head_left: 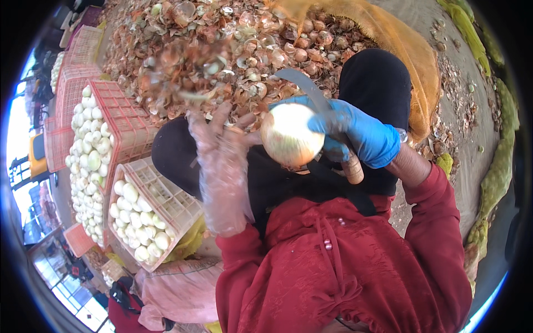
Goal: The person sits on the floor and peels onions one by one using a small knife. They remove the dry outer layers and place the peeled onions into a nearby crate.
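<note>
My right hand point(354, 129), in a blue glove, grips a knife by its wooden handle point(353, 168). The curved metal blade point(306, 83) points up and to the left. A partly peeled onion point(291, 137) is also in this hand, its upper part pale and shiny, brownish skin below. Beside it, my left hand point(225, 150) wears a loose clear plastic glove, fingers spread. The left thumb reaches the onion's edge; whether it presses on it I cannot tell. A blurred pale scrap point(193, 96) shows just above the left fingers, over the peel heap.
A heap of onion skins point(187, 54) spreads ahead, with unpeeled onions point(320, 37) beside an orange mesh sack point(399, 41). To the left, a red crate point(125, 112) and a pale crate point(175, 204) hold peeled onions. Green mesh sacks point(499, 158) line the right side.
</note>
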